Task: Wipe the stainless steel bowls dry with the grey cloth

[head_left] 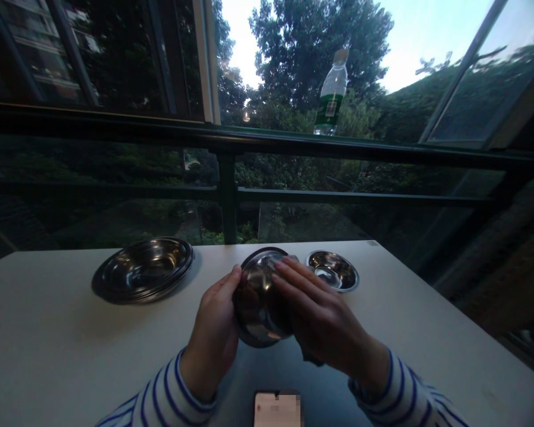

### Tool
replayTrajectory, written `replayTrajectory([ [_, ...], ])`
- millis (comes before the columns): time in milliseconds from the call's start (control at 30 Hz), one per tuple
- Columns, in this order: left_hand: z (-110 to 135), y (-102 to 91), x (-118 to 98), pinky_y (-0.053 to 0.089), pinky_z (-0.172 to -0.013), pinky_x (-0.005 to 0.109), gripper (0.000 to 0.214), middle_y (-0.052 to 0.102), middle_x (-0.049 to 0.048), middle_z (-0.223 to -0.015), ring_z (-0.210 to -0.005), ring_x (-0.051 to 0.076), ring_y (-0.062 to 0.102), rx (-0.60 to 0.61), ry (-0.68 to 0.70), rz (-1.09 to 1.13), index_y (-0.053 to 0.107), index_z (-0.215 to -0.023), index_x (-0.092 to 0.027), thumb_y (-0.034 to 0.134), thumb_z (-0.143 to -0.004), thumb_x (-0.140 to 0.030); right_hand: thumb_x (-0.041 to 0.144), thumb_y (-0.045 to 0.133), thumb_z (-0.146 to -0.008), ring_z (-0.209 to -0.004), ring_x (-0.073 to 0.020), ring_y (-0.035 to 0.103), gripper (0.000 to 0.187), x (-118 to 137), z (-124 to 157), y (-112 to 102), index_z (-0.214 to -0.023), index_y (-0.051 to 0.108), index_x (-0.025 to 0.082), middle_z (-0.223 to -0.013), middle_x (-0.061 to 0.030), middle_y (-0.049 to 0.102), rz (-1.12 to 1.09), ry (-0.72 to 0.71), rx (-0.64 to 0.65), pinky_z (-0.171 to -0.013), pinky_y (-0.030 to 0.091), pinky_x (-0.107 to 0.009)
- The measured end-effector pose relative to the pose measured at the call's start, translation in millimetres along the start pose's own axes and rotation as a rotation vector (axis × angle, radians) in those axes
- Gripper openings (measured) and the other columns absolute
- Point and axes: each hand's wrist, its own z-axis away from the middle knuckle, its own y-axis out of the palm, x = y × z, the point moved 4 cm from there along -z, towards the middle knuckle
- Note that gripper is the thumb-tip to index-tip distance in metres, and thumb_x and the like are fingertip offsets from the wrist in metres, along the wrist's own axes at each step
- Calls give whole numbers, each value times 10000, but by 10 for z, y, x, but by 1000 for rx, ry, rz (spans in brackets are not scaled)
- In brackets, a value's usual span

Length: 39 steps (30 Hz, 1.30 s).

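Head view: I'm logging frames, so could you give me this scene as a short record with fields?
Left hand: grips the held bowl
Right hand: fingers extended across that bowl's outside
Left side: stack of metal bowls
Right side: single bowl, open side up
Bottom: phone, partly cut off
Surface: white table
At railing: bottle, green label

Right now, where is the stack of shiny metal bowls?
Head view, left side: the stack sits on the white table, beyond and left of the left hand.

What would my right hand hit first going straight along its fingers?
Probably the metal bowl in your left hand; your right hand seems to rest against it, though depth is unclear.
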Motion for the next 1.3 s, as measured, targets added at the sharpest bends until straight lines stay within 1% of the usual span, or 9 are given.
replayTrajectory([
  [167,-43,-34,-47,473,-470,216,208,652,33,-553,-466,123,593,6,28,62,637,-692,-99,486,-823,-157,43,399,-834,-1312,-243,263,397,258,-4,92,-1220,489,66,-1327,-106,462,74,-181,62,-1044,355,-423],
  [300,-33,-4,-37,490,-502,230,191,688,64,-647,-523,139,619,14,23,33,647,-765,-87,481,-828,-159,56,383,-847,-1305,-245,279,362,84,-21,-8,-1190,499,33,-1311,-158,464,36,-91,14,-1026,377,-435],
  [433,-22,15,-38,478,-461,228,199,683,66,-627,-488,136,608,-37,6,-1,638,-760,-80,468,-835,-152,61,370,-848,-1303,-247,282,376,-31,-18,-51,-1206,475,12,-1318,-183,445,11,-13,-19,-1027,369,-455],
  [667,-58,-34,-43,452,-425,181,271,616,17,-493,-412,92,558,-53,-13,45,616,-646,-101,444,-850,-146,69,396,-858,-1295,-235,301,387,332,11,156,-1235,484,83,-1310,-84,486,67,-199,119,-1045,358,-406],
  [800,-38,7,19,488,-487,226,217,663,51,-587,-480,126,597,38,-46,41,639,-744,-85,462,-841,-163,65,377,-855,-1303,-242,285,383,172,-9,57,-1224,479,56,-1315,-127,471,46,-84,52,-1026,379,-432],
  [933,-32,4,27,486,-468,230,210,663,52,-572,-456,129,592,-15,-57,19,641,-768,-85,462,-843,-165,87,358,-865,-1311,-242,268,404,-2,-11,-42,-1261,428,51,-1336,-168,429,17,38,12,-1014,379,-471],
  [1033,-48,3,0,485,-445,229,252,660,61,-559,-456,136,599,-1,-87,32,642,-754,-83,434,-858,-178,66,374,-848,-1314,-247,258,402,94,-8,-14,-1242,456,54,-1343,-145,429,6,-26,77,-1027,369,-451],
  [1133,-60,-6,-39,474,-420,203,286,636,40,-505,-427,118,587,-11,-72,72,621,-651,-97,434,-858,-163,61,387,-845,-1310,-239,267,386,196,-11,28,-1218,488,68,-1342,-110,442,4,-105,135,-1042,359,-416],
  [1300,-65,11,-23,515,-485,240,259,672,70,-579,-497,145,627,30,-84,31,647,-737,-79,439,-858,-175,78,375,-856,-1313,-250,259,401,45,-12,-16,-1248,448,38,-1348,-161,417,41,3,67,-1032,361,-448],
])
